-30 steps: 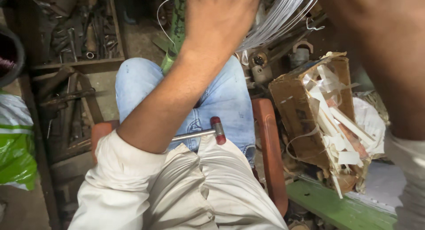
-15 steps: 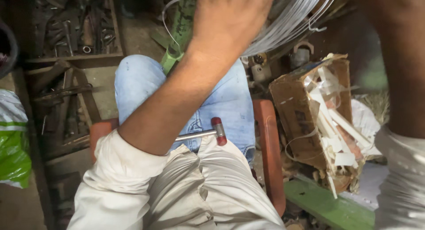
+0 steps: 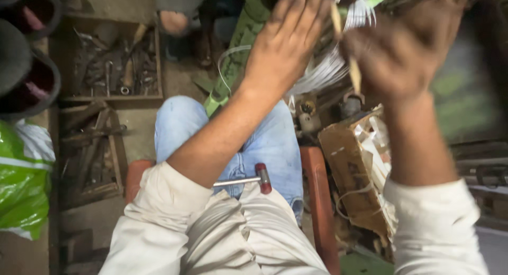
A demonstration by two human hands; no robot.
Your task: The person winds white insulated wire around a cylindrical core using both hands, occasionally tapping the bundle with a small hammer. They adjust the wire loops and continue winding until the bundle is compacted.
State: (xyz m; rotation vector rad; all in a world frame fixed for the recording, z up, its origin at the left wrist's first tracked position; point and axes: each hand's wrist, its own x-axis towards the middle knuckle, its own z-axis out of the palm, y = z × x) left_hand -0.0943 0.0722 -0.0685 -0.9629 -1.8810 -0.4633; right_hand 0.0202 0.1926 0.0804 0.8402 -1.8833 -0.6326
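My left hand (image 3: pixel 288 39) is raised in front of me, its fingers resting on a bundle of thin white wires (image 3: pixel 328 69) near the top of the view. My right hand (image 3: pixel 407 50) is lifted beside it and blurred, pinching a thin pale strip (image 3: pixel 353 71) between its fingers. A small hammer with a red head (image 3: pixel 263 178) and a metal handle lies across my lap on the blue jeans (image 3: pixel 264 143).
An open cardboard box (image 3: pixel 352 174) of pale strips stands at my right, beside the red seat edge (image 3: pixel 320 201). Wooden trays of metal tools (image 3: pixel 111 69) lie on the left, with a green bag (image 3: pixel 21 185) and dark round containers (image 3: pixel 24 69).
Both hands have risen toward the wire bundle. My right hand has come into view with the pale strip. The view now looks farther forward.
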